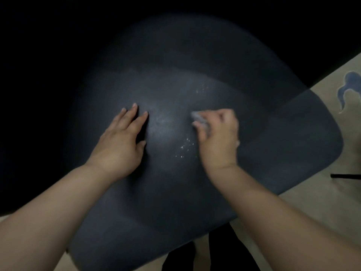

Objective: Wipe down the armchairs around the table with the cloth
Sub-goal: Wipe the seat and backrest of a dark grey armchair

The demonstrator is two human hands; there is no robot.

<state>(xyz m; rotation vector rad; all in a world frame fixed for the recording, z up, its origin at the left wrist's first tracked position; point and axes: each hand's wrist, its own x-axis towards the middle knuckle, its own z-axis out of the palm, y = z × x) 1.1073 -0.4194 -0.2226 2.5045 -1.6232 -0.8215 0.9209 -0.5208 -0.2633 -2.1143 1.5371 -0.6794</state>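
A dark grey armchair seat (pixel 175 182) fills the middle of the head view, its backrest fading into shadow above. My left hand (pixel 122 141) lies flat on the seat with straight fingers, left of centre. My right hand (pixel 216 137) grips a small grey cloth (pixel 197 117), bunched under its curled fingers and pressed on the seat; the hand is blurred. Pale specks and a dusty smear (pixel 185 146) show on the seat between the hands.
A beige rug (pixel 332 202) with a blue pattern (pixel 349 85) lies to the right and below the chair. A thin black bar (pixel 345 176) shows at the right edge. Dark chair legs (pixel 220 251) stand under the seat's front. The upper and left areas are in darkness.
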